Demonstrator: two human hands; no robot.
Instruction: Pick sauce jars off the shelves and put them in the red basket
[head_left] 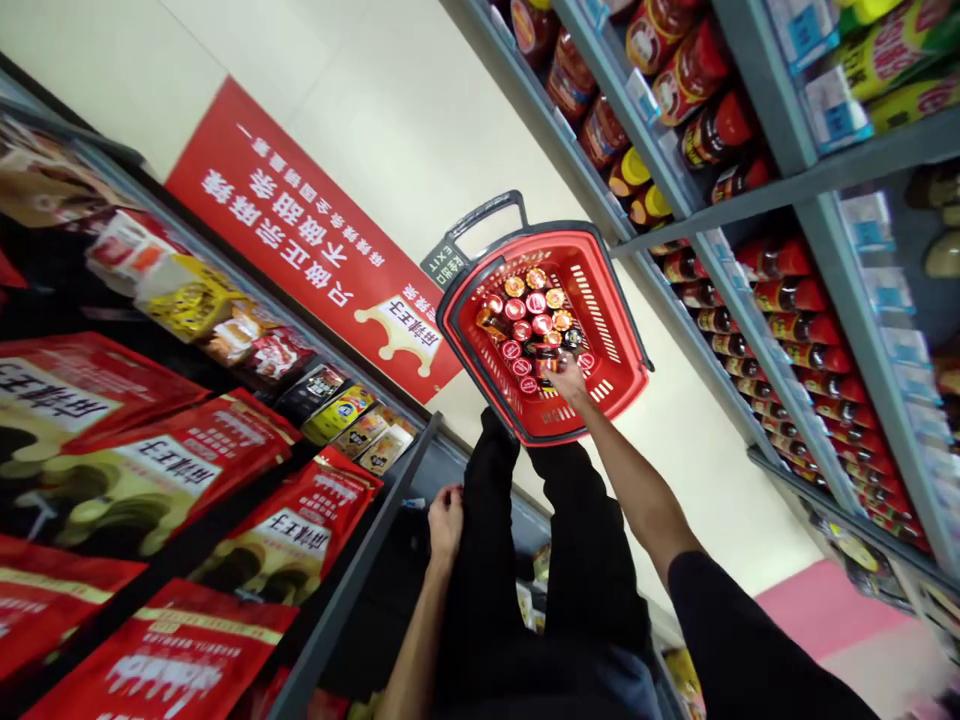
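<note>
"What are the fingers (564, 368) doing?"

"On the right hand (570, 385), they curl down over the jars; I can't tell whether they grip one. The left hand (446, 522) hangs loosely curled beside the black trousers (487, 560)."

"What's around?"

"Shelves of sauce bottles (795, 300) on one side, big red pouches (142, 480) on the other, and a red banner (315, 260) with upside-down Chinese lettering."

"And the jars (529, 320)?"

"Inside a red basket (600, 270) on the floor (720, 480), just past the trousers. A small green sign (442, 262) by its handle reads EXIT."
</note>
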